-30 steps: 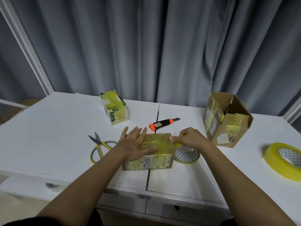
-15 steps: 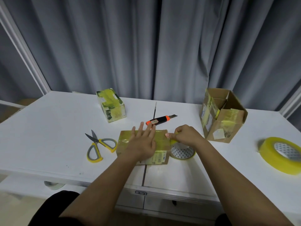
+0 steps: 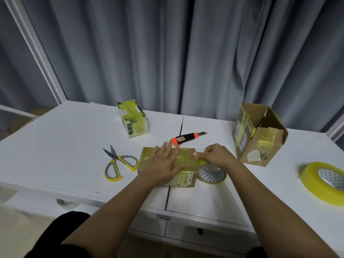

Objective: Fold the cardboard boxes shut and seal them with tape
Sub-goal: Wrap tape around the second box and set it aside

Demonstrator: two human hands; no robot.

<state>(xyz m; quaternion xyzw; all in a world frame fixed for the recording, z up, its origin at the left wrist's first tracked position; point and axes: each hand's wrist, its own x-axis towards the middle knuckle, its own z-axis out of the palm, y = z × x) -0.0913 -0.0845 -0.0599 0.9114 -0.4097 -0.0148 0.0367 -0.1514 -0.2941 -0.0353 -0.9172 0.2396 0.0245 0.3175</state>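
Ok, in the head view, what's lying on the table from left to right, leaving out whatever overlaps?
scissors → taped green box → flat box under the left hand → tape roll by the right hand → open cardboard box → big yellow tape roll. The utility knife overlaps the flat box's span, so it is left out.

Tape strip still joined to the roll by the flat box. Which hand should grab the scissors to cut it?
Probably left. The scissors lie on the left hand's side, beside the flat box. The right hand is pinching the tape at the roll, so it looks occupied.
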